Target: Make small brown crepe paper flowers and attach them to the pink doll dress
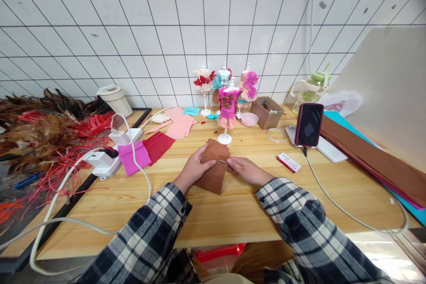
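Observation:
A piece of brown crepe paper (213,176) lies at the middle of the table, its far part creased and slightly raised. My left hand (196,166) grips its left side, thumb on top and fingers partly hidden. At the paper's right edge, my right hand (244,169) pinches a thin, shiny metal tool (223,161) that lies across the sheet; its exact kind is too small to make out. Just beyond the paper stands a small white dress form in a magenta paper top (229,106) with a brown bow and a peach skirt.
More dressed forms (204,80) stand behind, beside a brown box (267,113) and a pink bowl (249,119). Magenta paper (133,158), red paper (159,147) and a power strip (106,166) with cables are left. A propped phone (309,125) and long paper sheets (372,155) are right.

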The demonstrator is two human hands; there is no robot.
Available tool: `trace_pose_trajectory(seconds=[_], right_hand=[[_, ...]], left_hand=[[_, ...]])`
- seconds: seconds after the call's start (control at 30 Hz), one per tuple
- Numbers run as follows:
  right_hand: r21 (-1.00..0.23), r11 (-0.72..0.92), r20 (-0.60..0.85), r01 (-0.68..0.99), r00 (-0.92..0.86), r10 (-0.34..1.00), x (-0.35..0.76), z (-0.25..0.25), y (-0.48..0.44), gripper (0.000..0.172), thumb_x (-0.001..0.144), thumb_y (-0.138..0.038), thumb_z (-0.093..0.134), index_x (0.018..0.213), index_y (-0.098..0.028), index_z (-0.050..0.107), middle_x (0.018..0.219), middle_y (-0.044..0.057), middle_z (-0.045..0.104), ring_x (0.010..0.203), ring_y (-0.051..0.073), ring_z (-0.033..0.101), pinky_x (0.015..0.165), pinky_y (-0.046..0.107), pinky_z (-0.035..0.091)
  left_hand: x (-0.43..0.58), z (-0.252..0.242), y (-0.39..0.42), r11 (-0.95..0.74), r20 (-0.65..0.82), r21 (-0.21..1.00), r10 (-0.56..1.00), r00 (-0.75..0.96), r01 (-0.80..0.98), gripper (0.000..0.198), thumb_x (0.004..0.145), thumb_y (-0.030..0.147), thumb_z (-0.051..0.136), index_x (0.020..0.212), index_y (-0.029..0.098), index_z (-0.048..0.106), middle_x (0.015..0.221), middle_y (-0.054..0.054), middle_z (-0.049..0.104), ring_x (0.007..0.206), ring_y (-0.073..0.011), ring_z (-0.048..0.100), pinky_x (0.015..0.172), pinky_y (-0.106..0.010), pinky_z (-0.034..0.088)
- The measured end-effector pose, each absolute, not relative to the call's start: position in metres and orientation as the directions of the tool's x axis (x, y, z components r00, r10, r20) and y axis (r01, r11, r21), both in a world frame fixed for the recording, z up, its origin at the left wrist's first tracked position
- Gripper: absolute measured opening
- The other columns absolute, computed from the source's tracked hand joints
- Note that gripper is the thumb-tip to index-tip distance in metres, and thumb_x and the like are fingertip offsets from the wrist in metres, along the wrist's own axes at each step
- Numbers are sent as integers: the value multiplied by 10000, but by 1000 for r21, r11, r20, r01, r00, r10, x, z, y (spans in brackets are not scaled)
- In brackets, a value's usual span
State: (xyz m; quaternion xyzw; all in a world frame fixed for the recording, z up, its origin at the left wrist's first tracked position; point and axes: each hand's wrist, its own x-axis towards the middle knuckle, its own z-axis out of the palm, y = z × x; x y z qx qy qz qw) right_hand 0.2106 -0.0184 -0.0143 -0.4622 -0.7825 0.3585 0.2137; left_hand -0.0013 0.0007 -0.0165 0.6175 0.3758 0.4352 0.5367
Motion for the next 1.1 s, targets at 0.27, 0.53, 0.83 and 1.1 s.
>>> trace_pose_trajectory(seconds=[0.27,0.53,0.83,1.1], right_hand=[[-789,265,-15,554,-449,893,214,-18,-15,543,924,-590,223,767,-186,549,750,22,579,697,146,497,677,264,385],[-835,213,-50,507,-456,889,214,-14,-16,556,915,-604,230,747,-175,541,677,3,532,637,128,477,638,249,385],[-835,224,-20,503,-434,901,206,-18,-19,567,913,-608,226,766,-174,559,650,3,517,622,131,464,612,256,377],[-852,230,6,471,-430,903,200,-16,-19,515,912,-574,285,833,-172,597,751,22,584,725,152,509,694,273,390]], left_hand=[[-2,-10,-1,-79,91,996,932,350,-47,802,691,298,727,1393,154,368,1355,-145,510,1199,-300,519,1007,-439,411],[-1,-10,-2,2,33,996,931,363,-94,799,676,293,737,1376,152,380,1267,-139,587,1094,-301,594,934,-434,471],[0,-11,-2,-64,75,997,925,371,-42,782,671,309,740,1363,159,409,1324,-134,541,1177,-306,535,984,-436,431],[-1,-11,-2,-88,93,996,923,373,-30,802,686,305,732,1388,149,376,1352,-147,512,1204,-308,513,1006,-438,409]])
